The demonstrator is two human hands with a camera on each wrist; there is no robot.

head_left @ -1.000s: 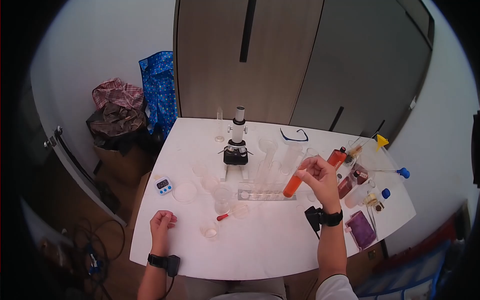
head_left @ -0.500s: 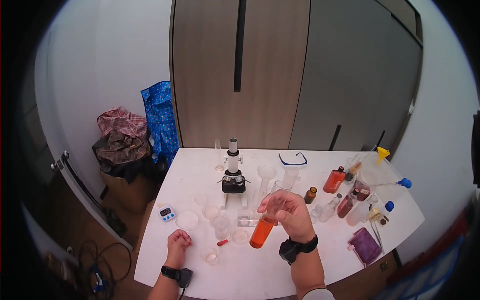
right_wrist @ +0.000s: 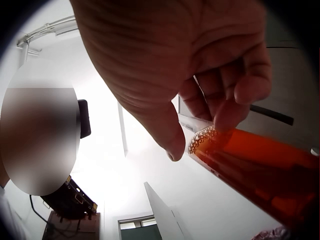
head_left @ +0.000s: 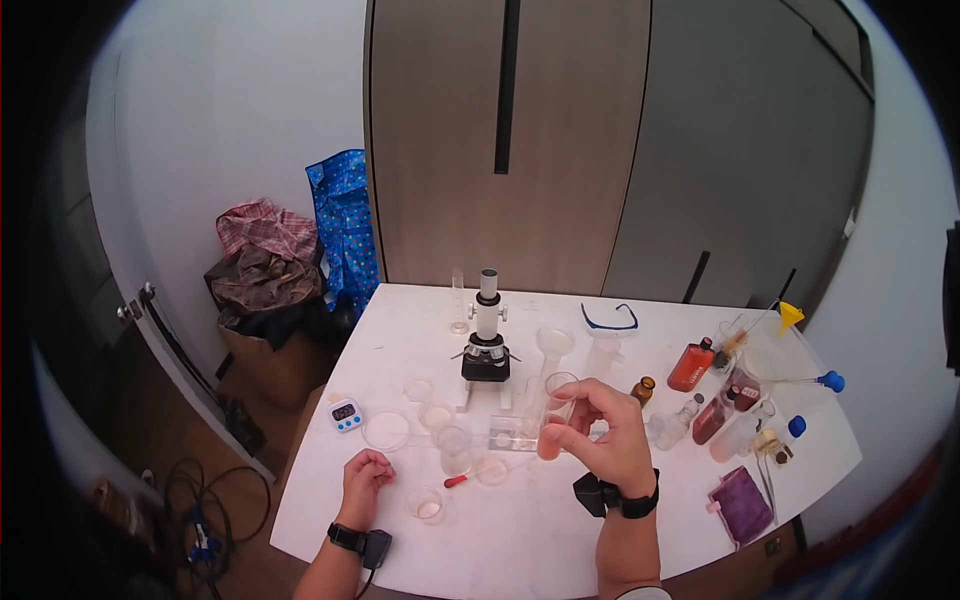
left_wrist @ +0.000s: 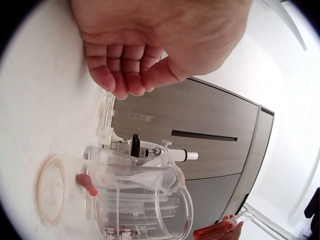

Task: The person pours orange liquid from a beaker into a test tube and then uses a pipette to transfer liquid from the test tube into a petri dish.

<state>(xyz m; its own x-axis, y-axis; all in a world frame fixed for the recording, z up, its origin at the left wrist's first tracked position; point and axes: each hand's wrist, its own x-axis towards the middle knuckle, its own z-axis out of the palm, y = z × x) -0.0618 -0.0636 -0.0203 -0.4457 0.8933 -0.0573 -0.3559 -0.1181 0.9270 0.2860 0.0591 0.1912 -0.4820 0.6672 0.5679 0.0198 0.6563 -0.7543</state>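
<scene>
My right hand (head_left: 610, 440) pinches a large clear test tube (head_left: 557, 400) between thumb and fingers, above the table's middle. The tube stands nearly upright in the head view. Orange-red liquid (right_wrist: 250, 162) fills its lower part, with bubbles along the top in the right wrist view. Behind the tube lies a clear rack (head_left: 507, 440), partly covered by the tube and hand. My left hand (head_left: 366, 484) rests at the table's left front, fingers loosely curled around nothing. Near it are a glass beaker (left_wrist: 185, 207) and a dropper with a red bulb (head_left: 456, 481).
A microscope (head_left: 486, 362) stands behind the rack. On the left are a timer (head_left: 345, 415) and a clear dish (head_left: 386, 446); a small beaker (head_left: 425, 512) stands in front. Bottles, among them a red one (head_left: 690, 365), a yellow funnel (head_left: 790, 318) and a purple pouch (head_left: 742, 505) crowd the right.
My right hand has carried the test tube leftward from the bottles' side to the table's middle. The tube has gone from leaning to nearly upright. My left hand has stayed idle.
</scene>
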